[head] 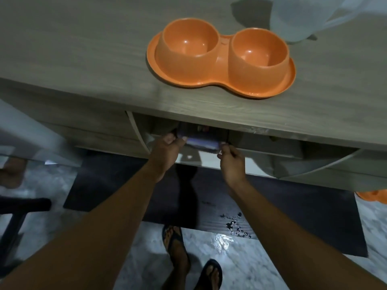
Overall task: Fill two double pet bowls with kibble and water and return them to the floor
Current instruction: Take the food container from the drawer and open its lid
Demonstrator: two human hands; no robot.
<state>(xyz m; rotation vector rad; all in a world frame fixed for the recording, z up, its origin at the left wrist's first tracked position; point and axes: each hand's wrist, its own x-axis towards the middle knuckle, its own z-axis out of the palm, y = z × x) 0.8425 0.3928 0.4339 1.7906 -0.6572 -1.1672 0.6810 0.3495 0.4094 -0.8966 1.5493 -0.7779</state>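
Observation:
An orange double pet bowl [221,59] stands on the grey wooden table [83,59], both cups empty. Part of a second orange bowl [374,195] shows on the floor at the right edge. Below the table's front edge, my left hand [167,147] and my right hand [231,162] each grip one end of a purple package [202,144] that sits partly inside the shelf opening under the tabletop. Its far part is hidden in shadow.
A translucent plastic jug [297,17] stands on the table behind the bowl at the top right. A dark mat [293,206] with scattered kibble [236,227] lies on the marble floor. My sandalled feet [176,243] stand below. A black stand [18,208] is at left.

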